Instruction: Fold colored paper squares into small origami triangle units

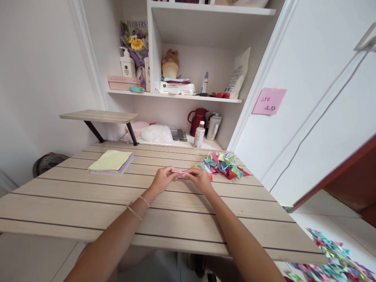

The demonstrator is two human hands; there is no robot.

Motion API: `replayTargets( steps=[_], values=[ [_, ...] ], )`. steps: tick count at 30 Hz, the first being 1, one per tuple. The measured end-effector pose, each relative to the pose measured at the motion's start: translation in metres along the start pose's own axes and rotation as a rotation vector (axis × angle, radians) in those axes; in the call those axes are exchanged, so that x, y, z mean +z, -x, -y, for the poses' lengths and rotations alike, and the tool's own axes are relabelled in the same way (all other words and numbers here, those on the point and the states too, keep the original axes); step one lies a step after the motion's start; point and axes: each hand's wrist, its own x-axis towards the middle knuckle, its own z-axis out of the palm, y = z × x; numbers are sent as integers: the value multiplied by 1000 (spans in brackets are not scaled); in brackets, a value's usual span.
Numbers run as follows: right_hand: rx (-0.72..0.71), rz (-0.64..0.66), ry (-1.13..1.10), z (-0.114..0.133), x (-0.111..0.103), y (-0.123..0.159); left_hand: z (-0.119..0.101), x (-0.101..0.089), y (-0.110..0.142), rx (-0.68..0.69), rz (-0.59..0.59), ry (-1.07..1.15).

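Observation:
Between my two hands, just above the table, is a narrow folded piece of pink paper (pixel 180 172). My left hand (pixel 161 178) pinches its left end, and my right hand (pixel 201 179) pinches the right end. Fingers partly cover the paper, so its exact fold is hard to make out. Just beyond my right hand lies a pile of folded paper pieces (pixel 225 163) in many colours. Off to the left, a stack of square coloured paper (pixel 111 161) with a pale yellow sheet on top rests on the slatted wooden table (pixel 123 219).
A small raised shelf (pixel 100 116) stands at the table's back left. Along the back are a white bottle (pixel 199 135), a dark red jug (pixel 198 121) and a tumbler (pixel 214 127). More folded paper pieces (pixel 337 254) lie on the floor at right. A pink note (pixel 269 101) sticks to the wall.

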Motion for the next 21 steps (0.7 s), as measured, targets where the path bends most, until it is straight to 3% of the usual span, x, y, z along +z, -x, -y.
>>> replayTargets(
  steps=[6, 14, 21],
  values=[
    [128, -28, -226, 4, 4, 2, -1, 3, -3, -21, 32, 137],
    [372, 120, -529, 5, 5, 2, 3, -2, -4, -53, 63, 74],
    [340, 162, -488, 6, 5, 3, 2, -4, -5, -46, 97, 44]
  ],
)
